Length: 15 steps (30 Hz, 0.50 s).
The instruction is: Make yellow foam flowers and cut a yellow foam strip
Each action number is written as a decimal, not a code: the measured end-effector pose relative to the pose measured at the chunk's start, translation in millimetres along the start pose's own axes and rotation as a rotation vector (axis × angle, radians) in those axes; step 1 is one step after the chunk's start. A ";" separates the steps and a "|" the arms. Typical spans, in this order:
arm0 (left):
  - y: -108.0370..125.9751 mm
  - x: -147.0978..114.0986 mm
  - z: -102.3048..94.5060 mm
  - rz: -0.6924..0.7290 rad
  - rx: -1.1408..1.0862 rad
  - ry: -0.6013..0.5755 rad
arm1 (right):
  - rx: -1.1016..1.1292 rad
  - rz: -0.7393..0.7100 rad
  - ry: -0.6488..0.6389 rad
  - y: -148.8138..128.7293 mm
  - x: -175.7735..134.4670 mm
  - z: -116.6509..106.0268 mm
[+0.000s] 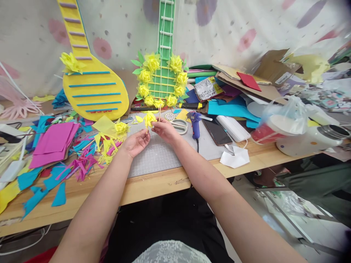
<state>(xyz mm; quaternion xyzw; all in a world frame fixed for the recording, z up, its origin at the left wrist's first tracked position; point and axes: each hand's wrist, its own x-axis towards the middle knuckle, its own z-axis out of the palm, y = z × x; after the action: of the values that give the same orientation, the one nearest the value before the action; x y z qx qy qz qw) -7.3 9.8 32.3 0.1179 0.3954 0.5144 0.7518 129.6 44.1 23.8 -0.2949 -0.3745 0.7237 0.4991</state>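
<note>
Over mat (153,160), left fingers (144,134) pinch yellow flower (149,118), right fingers (159,125) hold stick (159,112); scissors (182,123), glue gun (195,123) beside

Cutting mat (153,162) on tabletop (79,197), beneath both hands. Paper flower (149,119) at fingertips of left hand (138,141) and right hand (165,129); stick (159,113) rising from the right hand. Left of left hand: paper scraps (87,160), stacked sheets (53,144) beyond. Right of right hand, going outward: scissors (183,126), glue gun (195,125), phone (218,130), power bank (233,128), cup (270,129) in plastic bag (294,109), jug (304,141). Behind both hands: guitar cutout (161,86), flowers around its body. Behind-left of left hand: lute cutout (94,90). Behind-right of right hand: paper pile (233,111).
</note>
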 end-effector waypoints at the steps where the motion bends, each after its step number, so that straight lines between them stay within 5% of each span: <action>1: 0.1 0.0 -0.2 0.004 -0.002 -0.006 | 0.003 0.003 0.001 0.1 0.1 0.0; 15: -1.8 1.8 2.5 0.286 0.141 0.040 | 0.019 0.005 -0.003 1.7 1.9 -2.2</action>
<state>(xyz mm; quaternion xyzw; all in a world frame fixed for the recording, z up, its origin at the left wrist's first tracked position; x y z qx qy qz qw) -4.0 11.1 32.1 0.2150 0.4247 0.5892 0.6529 129.9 46.1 21.1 -0.2900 -0.3676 0.7288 0.4996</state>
